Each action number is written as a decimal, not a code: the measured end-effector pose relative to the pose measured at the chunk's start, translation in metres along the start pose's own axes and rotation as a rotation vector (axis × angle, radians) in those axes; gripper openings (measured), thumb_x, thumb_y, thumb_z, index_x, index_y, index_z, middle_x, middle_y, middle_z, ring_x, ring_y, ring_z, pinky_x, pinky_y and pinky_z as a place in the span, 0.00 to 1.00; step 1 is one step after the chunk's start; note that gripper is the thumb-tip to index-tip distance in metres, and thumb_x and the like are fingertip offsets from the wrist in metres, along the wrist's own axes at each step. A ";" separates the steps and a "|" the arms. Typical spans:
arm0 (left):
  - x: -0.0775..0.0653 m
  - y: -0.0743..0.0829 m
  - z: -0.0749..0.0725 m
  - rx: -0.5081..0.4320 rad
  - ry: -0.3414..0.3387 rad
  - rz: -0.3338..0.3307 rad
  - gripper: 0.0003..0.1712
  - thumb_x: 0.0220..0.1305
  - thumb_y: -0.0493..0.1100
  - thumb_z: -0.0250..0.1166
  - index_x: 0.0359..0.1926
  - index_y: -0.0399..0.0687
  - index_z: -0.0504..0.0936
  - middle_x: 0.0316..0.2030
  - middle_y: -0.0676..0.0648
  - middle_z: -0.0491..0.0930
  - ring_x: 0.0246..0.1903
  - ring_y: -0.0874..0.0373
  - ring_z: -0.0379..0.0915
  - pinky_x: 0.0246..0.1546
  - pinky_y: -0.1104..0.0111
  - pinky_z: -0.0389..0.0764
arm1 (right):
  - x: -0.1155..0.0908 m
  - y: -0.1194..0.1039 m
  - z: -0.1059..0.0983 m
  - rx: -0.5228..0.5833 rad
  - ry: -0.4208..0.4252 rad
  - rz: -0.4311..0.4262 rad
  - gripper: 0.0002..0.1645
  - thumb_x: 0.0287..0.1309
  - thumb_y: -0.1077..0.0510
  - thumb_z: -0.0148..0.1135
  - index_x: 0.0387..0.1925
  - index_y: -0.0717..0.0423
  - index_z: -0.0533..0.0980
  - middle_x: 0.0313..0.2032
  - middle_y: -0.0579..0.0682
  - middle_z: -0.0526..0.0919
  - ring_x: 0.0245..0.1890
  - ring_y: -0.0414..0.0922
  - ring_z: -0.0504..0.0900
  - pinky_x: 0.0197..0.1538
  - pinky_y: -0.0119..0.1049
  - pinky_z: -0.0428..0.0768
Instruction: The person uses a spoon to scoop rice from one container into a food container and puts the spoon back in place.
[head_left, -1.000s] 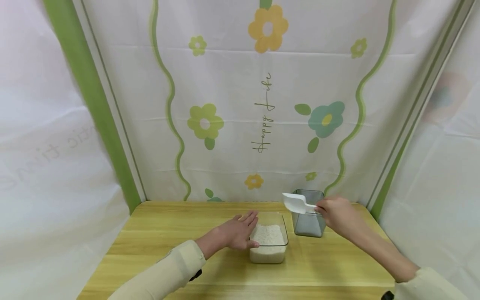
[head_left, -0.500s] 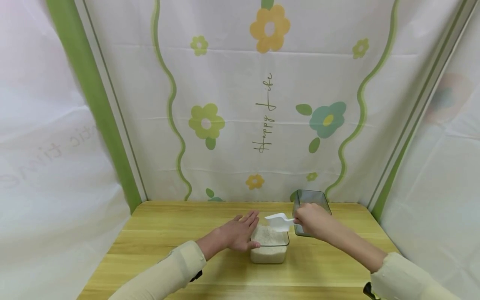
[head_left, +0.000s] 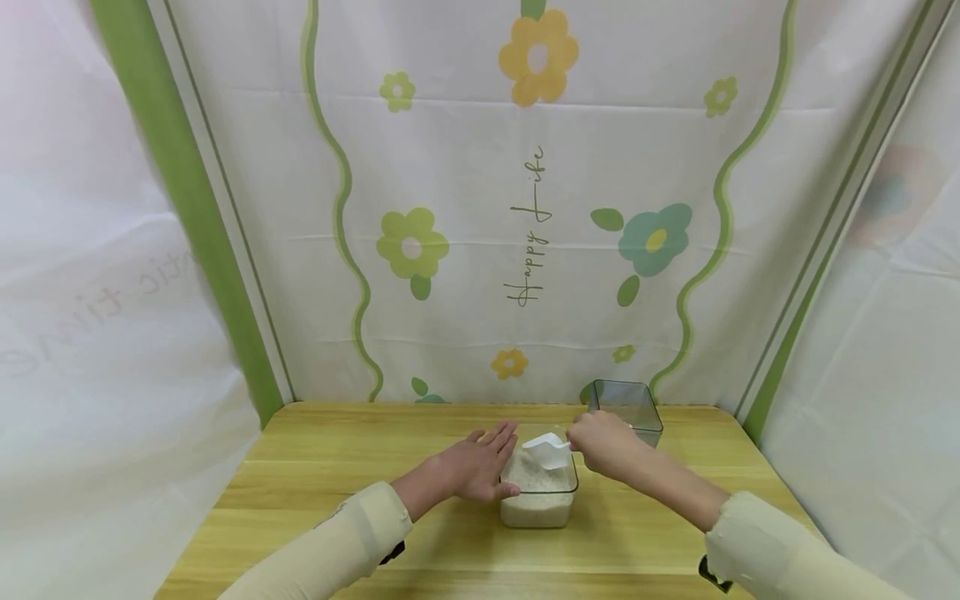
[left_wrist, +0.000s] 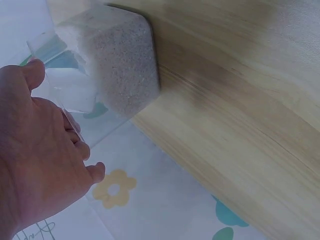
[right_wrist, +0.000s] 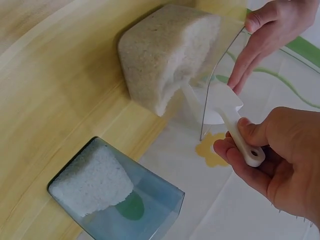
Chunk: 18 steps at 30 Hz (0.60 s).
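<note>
Cream cloth covers your left forearm as a sleeve (head_left: pixel 330 537), which leads to your left hand (head_left: pixel 480 468). That hand lies relaxed and outstretched, fingers extended along the left side of the clear container (head_left: pixel 551 492) and thumb at its near corner; it touches the container without clasping it. The container stands upright on the wooden table (head_left: pixel 337 467), directly right of the left hand, and holds a pale granular fill (head_left: pixel 528 477).

The white scoop (head_left: pixel 550 454) sits tilted with its bowl inside the container's rim; whether its lip touches the fill, you cannot tell. Its handle runs out to the right, over the rim, into your right hand (head_left: pixel 609 446). That hand is closed round the handle, thumb on one side and fingers on the other, just beside the container.

Behind the right hand and partly hidden by it, the smoke-grey container (head_left: pixel 630 404) stands on the table, apart from the clear one. The right wrist view shows white grains (right_wrist: pixel 95 182) in its bottom.
</note>
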<state>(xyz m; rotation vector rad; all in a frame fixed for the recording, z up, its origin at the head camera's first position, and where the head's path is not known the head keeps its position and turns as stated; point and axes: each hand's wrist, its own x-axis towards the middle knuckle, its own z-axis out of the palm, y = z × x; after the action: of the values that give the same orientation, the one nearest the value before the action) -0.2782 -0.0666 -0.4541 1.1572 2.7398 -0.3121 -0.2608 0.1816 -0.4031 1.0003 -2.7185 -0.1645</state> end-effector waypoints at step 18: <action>0.000 -0.003 0.001 -0.047 -0.009 0.006 0.51 0.72 0.74 0.37 0.80 0.45 0.44 0.81 0.45 0.36 0.80 0.55 0.32 0.76 0.55 0.55 | 0.038 -0.006 0.028 -0.043 -0.078 -0.042 0.26 0.54 0.70 0.68 0.12 0.48 0.66 0.17 0.42 0.71 0.18 0.36 0.54 0.20 0.29 0.56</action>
<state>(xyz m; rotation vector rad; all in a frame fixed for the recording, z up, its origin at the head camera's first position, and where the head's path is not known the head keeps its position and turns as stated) -0.2802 -0.0690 -0.4544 1.1500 2.7202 -0.2502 -0.2921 0.1533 -0.4239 1.0602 -2.7518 -0.2738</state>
